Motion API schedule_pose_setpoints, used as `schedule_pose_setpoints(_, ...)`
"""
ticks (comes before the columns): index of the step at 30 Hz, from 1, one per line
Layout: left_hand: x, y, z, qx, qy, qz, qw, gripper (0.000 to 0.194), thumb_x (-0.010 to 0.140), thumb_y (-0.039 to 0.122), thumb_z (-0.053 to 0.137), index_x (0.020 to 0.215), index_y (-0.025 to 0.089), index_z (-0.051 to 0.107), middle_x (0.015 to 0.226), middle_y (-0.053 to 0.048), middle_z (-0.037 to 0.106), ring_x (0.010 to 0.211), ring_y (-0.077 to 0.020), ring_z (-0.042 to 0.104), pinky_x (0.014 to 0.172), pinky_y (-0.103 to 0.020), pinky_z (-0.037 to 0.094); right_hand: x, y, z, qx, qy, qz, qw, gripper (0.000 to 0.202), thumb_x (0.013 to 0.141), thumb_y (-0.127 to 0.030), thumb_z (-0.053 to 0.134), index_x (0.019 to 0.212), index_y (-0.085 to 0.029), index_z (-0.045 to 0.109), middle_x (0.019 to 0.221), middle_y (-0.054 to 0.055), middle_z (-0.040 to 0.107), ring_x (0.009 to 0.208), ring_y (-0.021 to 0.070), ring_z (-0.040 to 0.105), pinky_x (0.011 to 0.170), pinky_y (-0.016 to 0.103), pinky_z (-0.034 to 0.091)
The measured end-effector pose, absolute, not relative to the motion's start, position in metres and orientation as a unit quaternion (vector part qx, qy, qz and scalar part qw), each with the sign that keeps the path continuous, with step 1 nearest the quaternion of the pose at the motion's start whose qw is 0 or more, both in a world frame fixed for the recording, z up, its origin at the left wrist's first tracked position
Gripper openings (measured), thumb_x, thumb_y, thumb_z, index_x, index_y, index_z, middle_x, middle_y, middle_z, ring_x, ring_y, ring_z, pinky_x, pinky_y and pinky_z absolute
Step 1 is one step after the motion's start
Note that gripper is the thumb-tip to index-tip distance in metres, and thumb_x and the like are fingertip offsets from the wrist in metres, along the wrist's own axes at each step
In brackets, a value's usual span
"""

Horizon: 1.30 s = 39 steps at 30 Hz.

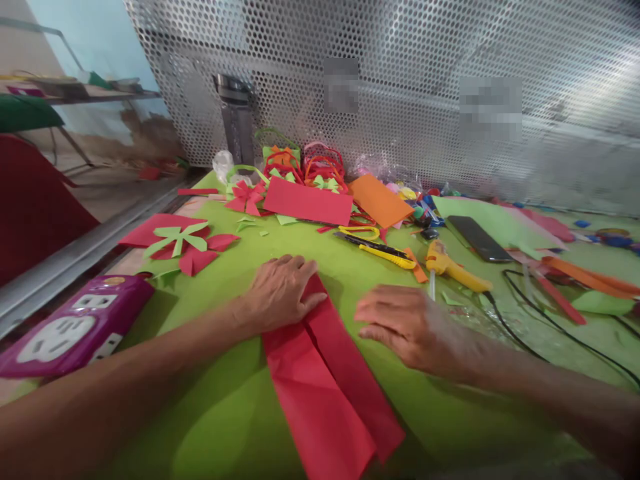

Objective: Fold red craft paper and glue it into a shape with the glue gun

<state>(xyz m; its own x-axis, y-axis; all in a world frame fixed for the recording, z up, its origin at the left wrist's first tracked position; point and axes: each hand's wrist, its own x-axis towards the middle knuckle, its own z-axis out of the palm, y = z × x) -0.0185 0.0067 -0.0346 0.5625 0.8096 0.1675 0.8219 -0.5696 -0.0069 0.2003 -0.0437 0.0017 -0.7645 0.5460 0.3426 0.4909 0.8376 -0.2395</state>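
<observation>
A folded piece of red paper (320, 393) lies aslant on the green table covering, with a lengthwise slit-like fold and open layers at the near end. My left hand (280, 293) rests on its far end, fingers laid out over it and the thumb on its surface. Just right of the paper hovers my right hand (400, 327), apart from it, with loosely bent fingers and nothing seen in them; it is slightly blurred. Beyond the hands are a yellow-and-black cutter knife (385, 256), yellow-handled scissors (360, 233) and a yellow glue gun (455, 268).
A purple power strip (80, 327) sits at the left edge. Red and green paper flowers (177, 238), small paper baskets (323, 167), a red sheet (307, 200) and an orange sheet (383, 200) lie behind. A phone (480, 239) and black cord (515, 330) are right. Perforated metal (400, 40) closes the back.
</observation>
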Motion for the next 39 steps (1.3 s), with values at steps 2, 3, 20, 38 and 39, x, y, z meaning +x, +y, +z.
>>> schedule_pose_setpoints(2, -0.017, 0.006, -0.034, -0.877, -0.473, -0.070, 0.052, 0.035, 0.086, 0.046, 0.042, 0.100, 0.015, 0.052, 0.094, -0.009, 0.061, 0.091, -0.0260, 0.056, 0.077, -0.036, 0.042, 0.207, -0.063, -0.006, -0.273, -0.931, 0.046, 0.236, 0.029, 0.088, -0.038, 0.048, 0.089, -0.012, 0.060, 0.084, 0.008, 0.065, 0.081, 0.0169, 0.057, 0.073, 0.030, 0.045)
schedule_pose_setpoints(3, -0.015, 0.005, -0.034, -0.870, -0.484, -0.069, 0.058, 0.033, 0.087, 0.044, 0.041, 0.099, 0.015, 0.052, 0.093, -0.009, 0.061, 0.090, -0.0258, 0.056, 0.076, -0.036, 0.042, 0.210, -0.073, -0.009, -0.280, -0.930, 0.032, 0.235, 0.037, 0.084, -0.046, 0.051, 0.092, -0.011, 0.059, 0.086, 0.009, 0.064, 0.083, 0.0186, 0.057, 0.076, 0.033, 0.045)
schedule_pose_setpoints(20, -0.029, 0.000, -0.006, -0.817, -0.573, -0.011, -0.068, 0.022, 0.088, 0.020, 0.034, 0.095, 0.018, 0.054, 0.068, -0.007, 0.063, 0.060, -0.0202, 0.060, 0.051, -0.027, 0.032, 0.238, -0.093, -0.029, -0.339, -0.897, -0.110, 0.261, 0.025, 0.093, -0.030, 0.039, 0.095, -0.015, 0.059, 0.087, 0.006, 0.067, 0.083, 0.0174, 0.061, 0.079, 0.033, 0.045)
schedule_pose_setpoints(38, -0.038, -0.043, 0.005, -0.802, -0.593, 0.013, -0.075, 0.031, 0.091, 0.023, 0.030, 0.076, 0.018, 0.056, 0.058, -0.003, 0.060, 0.048, -0.0155, 0.054, 0.046, -0.025, 0.032, 0.252, -0.044, -0.020, -0.358, -0.889, -0.237, 0.158, 0.028, 0.088, -0.007, 0.035, 0.080, -0.013, 0.061, 0.079, 0.009, 0.063, 0.077, 0.0203, 0.056, 0.077, 0.038, 0.042)
schedule_pose_setpoints(39, -0.040, -0.049, 0.005, -0.798, -0.599, 0.027, -0.060, 0.031, 0.091, 0.024, 0.030, 0.075, 0.018, 0.057, 0.061, -0.004, 0.061, 0.050, -0.0172, 0.056, 0.047, -0.026, 0.034, 0.251, -0.038, -0.021, -0.361, -0.892, -0.230, 0.141, 0.026, 0.088, -0.007, 0.036, 0.079, -0.014, 0.061, 0.077, 0.008, 0.062, 0.076, 0.0201, 0.055, 0.076, 0.037, 0.042)
